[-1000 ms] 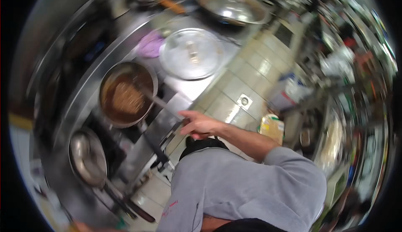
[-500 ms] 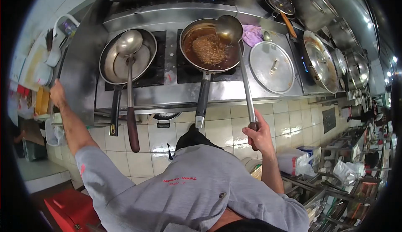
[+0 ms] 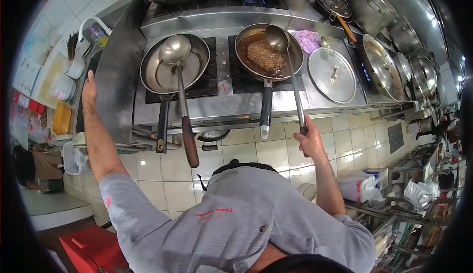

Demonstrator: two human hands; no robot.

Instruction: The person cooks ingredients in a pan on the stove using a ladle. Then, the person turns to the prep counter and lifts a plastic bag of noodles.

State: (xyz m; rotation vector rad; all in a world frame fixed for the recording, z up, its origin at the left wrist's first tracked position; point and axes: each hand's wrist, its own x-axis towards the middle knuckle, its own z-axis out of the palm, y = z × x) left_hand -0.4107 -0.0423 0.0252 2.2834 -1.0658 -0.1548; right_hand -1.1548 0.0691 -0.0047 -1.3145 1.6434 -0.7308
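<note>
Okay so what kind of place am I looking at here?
Probably a commercial kitchen: a long steel cooking counter carries several pans, including one with brown sauce; large metal pots stand at the far right, and the grey shirt reads "Team Leader".

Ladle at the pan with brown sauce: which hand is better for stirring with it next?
Probably the right hand: it holds the handle of the ladle, whose bowl is at that pan. The left hand is far off, beside the metal side panel.
</note>
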